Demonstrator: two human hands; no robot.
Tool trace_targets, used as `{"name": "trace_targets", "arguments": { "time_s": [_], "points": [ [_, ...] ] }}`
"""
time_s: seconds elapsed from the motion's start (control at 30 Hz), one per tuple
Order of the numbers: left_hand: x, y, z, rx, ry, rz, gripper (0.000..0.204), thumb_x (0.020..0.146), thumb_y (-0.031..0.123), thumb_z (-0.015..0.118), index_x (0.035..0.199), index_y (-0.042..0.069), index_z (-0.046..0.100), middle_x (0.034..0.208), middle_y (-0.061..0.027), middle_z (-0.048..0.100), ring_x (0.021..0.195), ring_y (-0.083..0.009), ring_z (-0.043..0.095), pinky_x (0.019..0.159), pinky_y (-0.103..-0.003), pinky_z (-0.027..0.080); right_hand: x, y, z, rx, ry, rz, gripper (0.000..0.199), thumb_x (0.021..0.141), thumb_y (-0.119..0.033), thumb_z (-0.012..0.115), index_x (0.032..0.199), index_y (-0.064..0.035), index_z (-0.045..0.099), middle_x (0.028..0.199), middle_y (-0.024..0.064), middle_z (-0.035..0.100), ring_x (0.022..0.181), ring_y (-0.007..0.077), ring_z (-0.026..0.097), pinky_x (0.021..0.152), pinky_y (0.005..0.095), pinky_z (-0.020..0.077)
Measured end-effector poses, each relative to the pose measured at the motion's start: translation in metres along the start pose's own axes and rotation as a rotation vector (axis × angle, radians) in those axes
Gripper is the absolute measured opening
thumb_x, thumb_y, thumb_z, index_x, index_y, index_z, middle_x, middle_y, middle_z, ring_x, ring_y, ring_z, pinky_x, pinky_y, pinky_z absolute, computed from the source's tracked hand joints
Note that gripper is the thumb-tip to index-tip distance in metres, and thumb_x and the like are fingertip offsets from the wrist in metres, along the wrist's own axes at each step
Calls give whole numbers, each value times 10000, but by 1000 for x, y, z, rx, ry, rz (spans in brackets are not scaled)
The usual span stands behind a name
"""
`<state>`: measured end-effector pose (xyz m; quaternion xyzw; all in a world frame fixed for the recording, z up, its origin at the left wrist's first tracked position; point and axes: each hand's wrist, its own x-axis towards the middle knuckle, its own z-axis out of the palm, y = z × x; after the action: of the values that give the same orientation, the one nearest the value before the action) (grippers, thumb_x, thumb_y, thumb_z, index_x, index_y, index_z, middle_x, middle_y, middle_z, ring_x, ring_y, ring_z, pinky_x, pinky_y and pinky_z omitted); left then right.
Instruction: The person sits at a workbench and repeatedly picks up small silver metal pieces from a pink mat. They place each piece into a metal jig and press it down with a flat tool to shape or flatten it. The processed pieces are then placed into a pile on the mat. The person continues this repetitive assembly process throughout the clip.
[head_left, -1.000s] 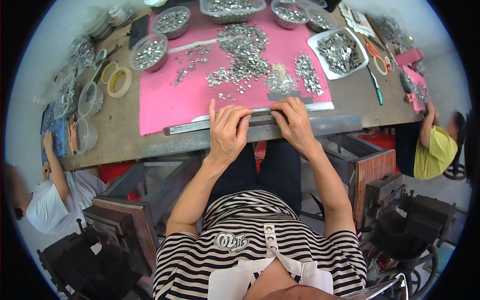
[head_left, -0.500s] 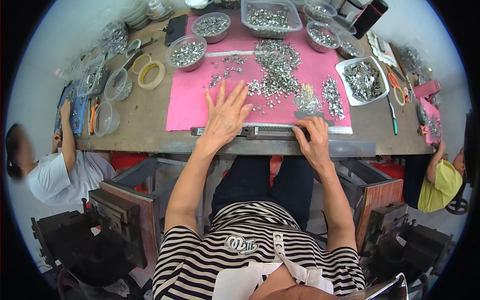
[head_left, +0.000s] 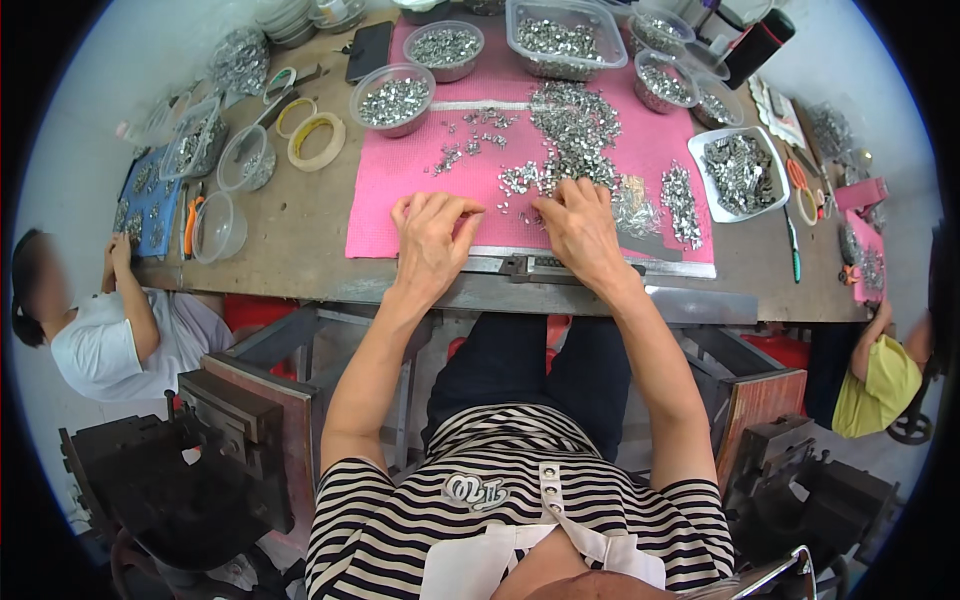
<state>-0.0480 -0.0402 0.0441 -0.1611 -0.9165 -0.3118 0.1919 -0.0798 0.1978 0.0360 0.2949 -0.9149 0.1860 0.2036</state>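
Note:
On the pink mat (head_left: 385, 205) a heap of small shiny metal pieces (head_left: 575, 125) spreads toward me, with a looser cluster (head_left: 520, 180) at its left. My right hand (head_left: 588, 235) reaches to the near edge of that cluster, thumb and fingers drawn together in a pinch; the fingertips hide what is between them. Left of it, my left hand (head_left: 432, 238) is over the mat with fingers curled and thumb close to the forefinger; anything held is too small to make out. A slotted metal bar fixture (head_left: 545, 270) lies along the table's front edge, partly under my hands.
Tubs of metal pieces (head_left: 392, 102) stand at the back; a white tray (head_left: 712, 190) of clips is at right. Tape rolls (head_left: 318, 142) and an upturned clear tub (head_left: 220, 228) lie left. Co-workers sit at both sides, including one in white (head_left: 110, 345).
My right hand has left the metal bar and moved up and left to the small pieces. My left hand's spread fingers have curled in. The view has shifted slightly.

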Motion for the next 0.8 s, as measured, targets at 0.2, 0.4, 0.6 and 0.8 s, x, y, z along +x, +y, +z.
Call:
{"name": "trace_targets", "arguments": {
  "time_s": [0.2, 0.4, 0.6, 0.8],
  "points": [
    [17, -1, 20, 20, 20, 40, 88, 875, 165, 771, 942, 118, 739, 877, -11, 683, 888, -214, 592, 994, -479, 331, 4, -1, -3, 125, 55, 21, 145, 859, -86, 690, 989, -80, 752, 918, 79, 589, 908, 271, 561, 822, 416, 415],
    [20, -6, 27, 105, -5, 68, 101, 876, 185, 779, 944, 121, 740, 849, -9, 647, 901, -222, 583, 1002, -493, 329, 29, -8, 21, 168, 31, -93, 110, 869, -89, 675, 960, -73, 734, 902, 87, 591, 913, 274, 570, 821, 420, 421],
    [21, -9, 32, 102, 11, 78, 101, 855, 177, 785, 922, 121, 735, 832, 3, 642, 883, -214, 592, 996, -486, 339, 33, -2, 26, 115, -30, -167, 67, 874, -103, 672, 906, -49, 695, 906, 99, 604, 931, 288, 582, 824, 420, 427],
    [20, -10, 29, 84, -18, 47, 67, 835, 136, 745, 892, 126, 712, 808, 7, 634, 864, -205, 602, 1019, -493, 338, 13, 1, -15, 246, -3, -48, 74, 871, -72, 714, 923, -55, 665, 910, 78, 615, 900, 271, 591, 837, 400, 430]
  ]
}}
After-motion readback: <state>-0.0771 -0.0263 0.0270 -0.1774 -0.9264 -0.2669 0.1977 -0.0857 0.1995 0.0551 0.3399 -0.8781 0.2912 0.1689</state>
